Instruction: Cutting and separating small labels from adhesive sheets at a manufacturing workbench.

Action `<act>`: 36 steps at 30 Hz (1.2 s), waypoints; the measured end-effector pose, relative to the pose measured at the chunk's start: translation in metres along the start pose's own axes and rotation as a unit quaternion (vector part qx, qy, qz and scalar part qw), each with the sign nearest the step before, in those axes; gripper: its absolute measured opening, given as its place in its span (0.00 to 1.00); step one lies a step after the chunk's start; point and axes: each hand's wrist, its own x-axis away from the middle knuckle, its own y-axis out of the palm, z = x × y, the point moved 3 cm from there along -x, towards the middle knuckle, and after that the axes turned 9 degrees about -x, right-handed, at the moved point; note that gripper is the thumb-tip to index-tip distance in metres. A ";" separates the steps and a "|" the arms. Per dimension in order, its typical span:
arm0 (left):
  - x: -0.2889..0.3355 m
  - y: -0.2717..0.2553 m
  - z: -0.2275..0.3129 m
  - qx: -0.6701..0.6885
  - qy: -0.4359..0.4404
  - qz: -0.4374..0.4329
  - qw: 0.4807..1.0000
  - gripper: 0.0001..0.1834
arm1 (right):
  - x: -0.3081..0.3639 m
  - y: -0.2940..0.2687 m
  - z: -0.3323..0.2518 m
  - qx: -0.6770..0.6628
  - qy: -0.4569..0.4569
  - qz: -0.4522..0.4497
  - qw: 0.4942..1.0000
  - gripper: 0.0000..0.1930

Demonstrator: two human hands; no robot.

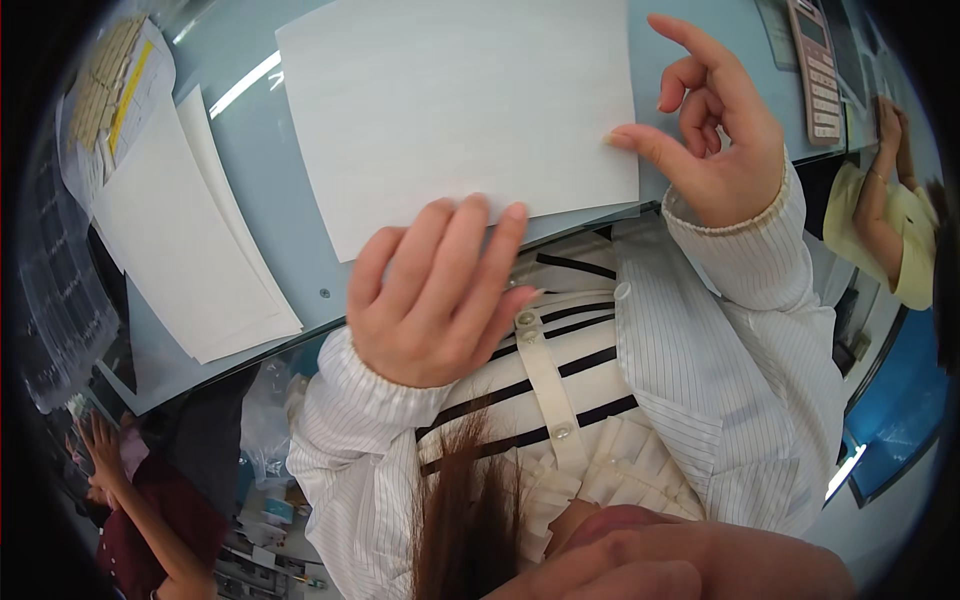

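Note:
A large blank white sheet of paper lies on the blue-grey table in front of me. Over its near edge is my left hand, its fingers stretched out with the tips at the paper's border. My right hand is raised by the sheet's right edge, thumb and index finger spread wide and the other fingers curled, nothing between them. The thumb tip overlaps the paper's edge; whether it touches, I cannot tell. To the left lies a stack of white papers, partly fanned.
A pink calculator lies at the far right. Bundled tan items and clear plastic sit at the left. Other people are nearby: one in yellow at the right, one in dark red at lower left.

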 end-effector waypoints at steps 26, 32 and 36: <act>0.012 0.011 -0.004 0.003 0.020 0.056 0.998 0.26 | -0.042 0.009 -0.023 0.328 -0.354 -0.021 0.876 0.27; 0.036 -0.023 -0.008 -0.016 0.068 0.077 0.995 0.14 | -0.073 0.037 0.051 -0.131 -0.706 0.230 0.656 0.30; 0.038 -0.075 -0.041 0.082 -0.031 0.328 0.941 0.10 | -0.045 0.002 0.013 -0.042 -0.303 0.003 0.952 0.31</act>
